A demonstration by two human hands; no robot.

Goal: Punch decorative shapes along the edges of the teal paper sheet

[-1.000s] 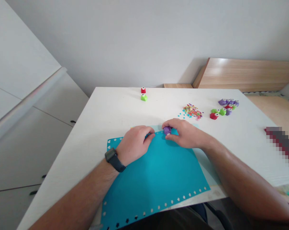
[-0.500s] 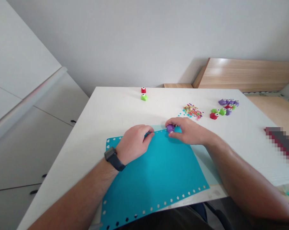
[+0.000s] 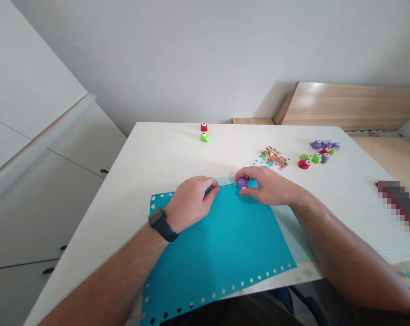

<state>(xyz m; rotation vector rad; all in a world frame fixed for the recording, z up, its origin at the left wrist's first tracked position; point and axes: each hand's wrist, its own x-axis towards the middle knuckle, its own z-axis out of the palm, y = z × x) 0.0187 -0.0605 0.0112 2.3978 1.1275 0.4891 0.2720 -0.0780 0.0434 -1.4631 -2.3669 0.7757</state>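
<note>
Centrally, in the head view, a blue paper sheet point(image 3: 221, 235) lies on a white table point(image 3: 147, 167), its near left corner extending past the table's front edge. Small cut-outs line the near edge of the sheet; others mark its left side and far edge.

The right hand point(image 3: 268, 185) grips a purple craft punch point(image 3: 242, 183), fingers on its far side and thumb on its near side. The punch sits at the far edge of the sheet, right of the middle. The left hand point(image 3: 193, 199), with a black wristwatch point(image 3: 162, 224) at its wrist, rests on the sheet by the same edge, thumb and index finger curled toward each other; whether they pinch the paper cannot be told.

Beyond the right hand, near it, is a scattered heap of multicoloured paper confetti point(image 3: 273, 156). Farther right, purple, green and red punches form a close cluster point(image 3: 316, 158); pale eye-like knobs are visible on several. Well apart from these, near the table's back edge, a red punch point(image 3: 204, 128) stands just behind a green punch point(image 3: 205, 137). White cabinets point(image 3: 38, 199) flank the table at left, and a wooden panel point(image 3: 347, 106) stands behind it at right.
</note>
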